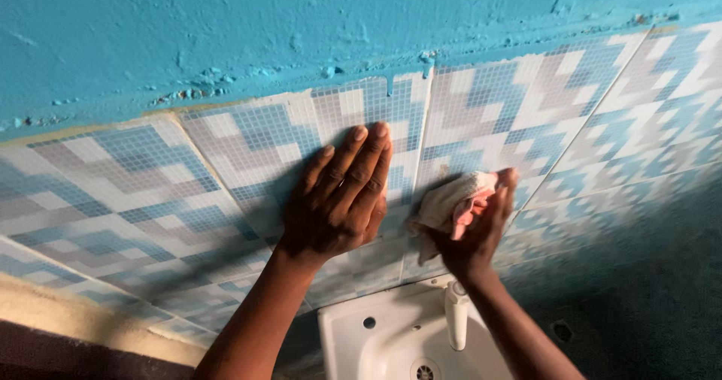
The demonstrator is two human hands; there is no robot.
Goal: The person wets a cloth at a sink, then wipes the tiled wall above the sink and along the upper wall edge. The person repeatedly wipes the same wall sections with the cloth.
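— What are the hands doing?
— Left hand point(338, 199) lies flat, fingers spread, on the tiled wall point(150, 184). Right hand point(477, 226), at its three o'clock, grips a cloth point(451, 199) pressed against the tiles, above the sink point(353, 342).

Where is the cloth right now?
In the head view, the cloth is right of centre, bunched in the right hand against the tiled wall, above the tap.

Soft, even daylight, no glare. Lower right of the blue-and-white mosaic tiled wall point(226, 162) sits in shadow. Slight motion blur, edges soft.
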